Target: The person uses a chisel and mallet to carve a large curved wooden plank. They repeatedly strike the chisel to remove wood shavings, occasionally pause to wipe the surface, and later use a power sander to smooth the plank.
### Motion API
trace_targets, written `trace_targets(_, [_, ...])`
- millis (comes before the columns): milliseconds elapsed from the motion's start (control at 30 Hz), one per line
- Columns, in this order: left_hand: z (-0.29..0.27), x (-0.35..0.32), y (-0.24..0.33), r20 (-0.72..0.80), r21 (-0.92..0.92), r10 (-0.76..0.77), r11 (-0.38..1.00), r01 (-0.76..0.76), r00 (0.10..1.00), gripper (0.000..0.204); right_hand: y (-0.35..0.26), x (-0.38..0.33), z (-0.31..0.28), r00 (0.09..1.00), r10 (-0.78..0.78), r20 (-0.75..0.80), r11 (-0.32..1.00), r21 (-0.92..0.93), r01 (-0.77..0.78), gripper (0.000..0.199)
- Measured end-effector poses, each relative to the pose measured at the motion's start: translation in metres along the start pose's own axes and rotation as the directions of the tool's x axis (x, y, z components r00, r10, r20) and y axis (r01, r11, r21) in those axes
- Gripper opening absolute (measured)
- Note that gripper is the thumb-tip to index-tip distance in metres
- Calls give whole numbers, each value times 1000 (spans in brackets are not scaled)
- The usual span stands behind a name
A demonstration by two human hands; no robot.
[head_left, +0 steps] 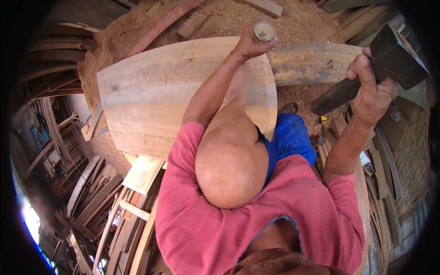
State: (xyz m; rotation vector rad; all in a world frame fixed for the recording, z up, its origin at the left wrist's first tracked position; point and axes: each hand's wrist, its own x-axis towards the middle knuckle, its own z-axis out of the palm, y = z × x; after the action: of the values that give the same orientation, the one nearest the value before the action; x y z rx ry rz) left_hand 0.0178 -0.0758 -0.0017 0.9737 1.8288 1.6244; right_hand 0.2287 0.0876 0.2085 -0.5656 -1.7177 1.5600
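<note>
Mallet (396, 57), raised at the upper right of the frame, and my right hand (376, 94) has its grip wrapped round the dark handle (334, 98), close under the block! It looks head-heavy and stiff, hardly fragile; that handle is the place to hold. Upper centre, my left hand (247, 45) clasps a round-ended wooden handle (264, 32), its far end hidden, by the pale panel's (146, 96) corner. Lettering? None I can read on either tool.

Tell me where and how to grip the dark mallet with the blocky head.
Grip the dark mallet probably by the free end of its handle, from the person's left: bare and straight, it points that way, while the right hand covers the part beside the blocky head.
</note>
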Motion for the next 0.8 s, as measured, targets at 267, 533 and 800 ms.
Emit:
trace_targets(267, [3, -18, 6, 133, 27, 85, 996, -89, 987, 25, -23, 10, 11, 972, -231, 42, 971, -48, 232, 19])
trace_targets(533, [-5, -23, -4, 166, 55, 38, 997, -47, 985, 30, 53, -12, 46, 887, -89, 453, 710, -596, 376, 33])
trace_targets(800, [7, -5, -8, -214, -129, -16, 992, -12, 977, 24, 61, -16, 57, 848, 340, 407, 725, -688, 39, 38])
